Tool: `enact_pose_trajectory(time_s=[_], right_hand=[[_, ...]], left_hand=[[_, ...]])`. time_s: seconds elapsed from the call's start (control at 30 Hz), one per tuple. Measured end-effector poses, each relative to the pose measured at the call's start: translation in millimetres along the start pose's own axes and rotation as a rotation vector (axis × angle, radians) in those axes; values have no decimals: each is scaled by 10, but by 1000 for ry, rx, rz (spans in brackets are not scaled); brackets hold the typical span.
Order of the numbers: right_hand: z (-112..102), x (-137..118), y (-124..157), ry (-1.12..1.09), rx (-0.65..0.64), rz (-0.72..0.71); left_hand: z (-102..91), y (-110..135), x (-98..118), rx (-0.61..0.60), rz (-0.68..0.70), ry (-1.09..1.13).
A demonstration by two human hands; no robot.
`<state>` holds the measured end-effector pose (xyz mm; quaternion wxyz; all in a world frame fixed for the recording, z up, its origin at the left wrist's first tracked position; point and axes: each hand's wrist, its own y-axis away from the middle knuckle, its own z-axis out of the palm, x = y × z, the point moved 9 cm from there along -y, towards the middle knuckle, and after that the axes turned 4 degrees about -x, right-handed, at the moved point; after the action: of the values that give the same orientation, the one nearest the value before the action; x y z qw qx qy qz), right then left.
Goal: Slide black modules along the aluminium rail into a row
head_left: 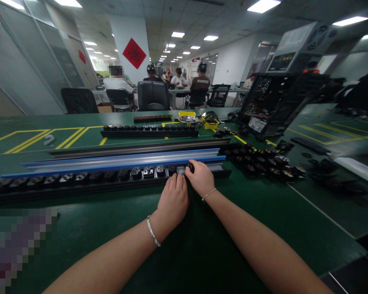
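Note:
A long black rail lies across the green table in front of me, with a row of small black socket-like modules set along it. My left hand is at the rail's right part, fingers together and bent over its near edge; the thumb is hidden. Just right of it, my right hand pinches a small black module between thumb and fingertips, above the rail's channel. Past the last seated module, a stretch of grey channel shows. Exact detail of the pinched piece is too small to make out.
Behind the rail lie a blue-edged rail and a dark rail. Loose black modules are heaped to the right. A filled rail, a metal dish and an opened computer case stand farther back. People sit beyond.

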<state>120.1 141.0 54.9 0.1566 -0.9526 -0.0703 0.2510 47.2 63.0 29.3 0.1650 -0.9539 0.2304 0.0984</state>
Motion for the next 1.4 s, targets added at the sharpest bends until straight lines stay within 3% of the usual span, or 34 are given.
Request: enact_pose_trajectory(time_s=[0.57,0.8,1.4], right_hand=[[1,3,-1,32,49,2],[-39,-18,8,46,55,-63],[-70,68,1,33,79,-14]], left_hand=[[5,-1,-2,3,-7,6],[25,0,-3,-16,-13,24],[-2,-7,-13,5,-7,47]])
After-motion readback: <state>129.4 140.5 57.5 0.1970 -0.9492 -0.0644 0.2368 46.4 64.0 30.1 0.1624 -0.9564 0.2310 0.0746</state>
